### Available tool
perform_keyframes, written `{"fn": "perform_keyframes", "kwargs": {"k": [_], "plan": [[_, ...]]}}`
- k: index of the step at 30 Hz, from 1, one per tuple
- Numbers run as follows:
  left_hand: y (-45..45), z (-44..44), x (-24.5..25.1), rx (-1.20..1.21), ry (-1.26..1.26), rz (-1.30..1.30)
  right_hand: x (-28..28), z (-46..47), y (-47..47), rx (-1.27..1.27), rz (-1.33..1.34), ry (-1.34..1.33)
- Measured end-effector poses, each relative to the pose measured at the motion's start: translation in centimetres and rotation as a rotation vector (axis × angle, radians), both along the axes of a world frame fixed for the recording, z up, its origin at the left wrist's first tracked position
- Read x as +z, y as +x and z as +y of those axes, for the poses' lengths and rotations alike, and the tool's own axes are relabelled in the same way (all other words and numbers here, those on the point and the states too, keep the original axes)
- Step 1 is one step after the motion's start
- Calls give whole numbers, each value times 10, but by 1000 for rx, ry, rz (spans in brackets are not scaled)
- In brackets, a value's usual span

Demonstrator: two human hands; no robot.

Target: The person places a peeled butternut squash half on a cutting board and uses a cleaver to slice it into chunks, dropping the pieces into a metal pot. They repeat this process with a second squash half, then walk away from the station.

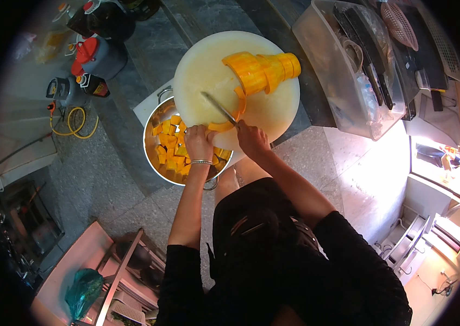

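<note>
My right hand (pixel 253 139) grips a kitchen knife (pixel 218 106), its blade slanting up and left over a round, pale cutting board (pixel 197 61). Beneath the blade lies a curved strip of orange pumpkin (pixel 220 127). The fingers of my left hand (pixel 198 142) hold that strip's near end at the board's edge. Farther up the board rests a larger pumpkin piece (pixel 256 73), cut into thick slices that lean together. Below my left hand stands a round steel pot (pixel 148 157) with pumpkin chunks (pixel 168 142) in it; my wrist and forearm hide part of it.
A clear plastic bin (pixel 315 53) with knives stands at the upper right. Jugs with red caps (pixel 103 57) and a dark bottle (pixel 94 84) are at the upper left, near a coiled yellow hose (pixel 76 122). A rack (pixel 115 277) is at the lower left.
</note>
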State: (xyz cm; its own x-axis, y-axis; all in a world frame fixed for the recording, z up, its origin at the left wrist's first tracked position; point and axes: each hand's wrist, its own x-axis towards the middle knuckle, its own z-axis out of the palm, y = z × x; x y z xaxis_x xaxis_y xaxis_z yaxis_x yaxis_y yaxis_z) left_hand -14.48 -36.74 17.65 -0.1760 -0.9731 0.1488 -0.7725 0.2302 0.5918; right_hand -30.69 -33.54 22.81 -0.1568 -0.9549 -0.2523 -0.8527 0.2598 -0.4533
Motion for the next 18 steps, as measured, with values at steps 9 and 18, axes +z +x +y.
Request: {"fn": "perform_keyframes", "kwargs": {"k": [9,18], "plan": [[-12,20,2,247,231,371,-2,6,30,-120,-73,207],[-68,7,5,112,40,515,48,1,-10,-97,-118,-126]]}}
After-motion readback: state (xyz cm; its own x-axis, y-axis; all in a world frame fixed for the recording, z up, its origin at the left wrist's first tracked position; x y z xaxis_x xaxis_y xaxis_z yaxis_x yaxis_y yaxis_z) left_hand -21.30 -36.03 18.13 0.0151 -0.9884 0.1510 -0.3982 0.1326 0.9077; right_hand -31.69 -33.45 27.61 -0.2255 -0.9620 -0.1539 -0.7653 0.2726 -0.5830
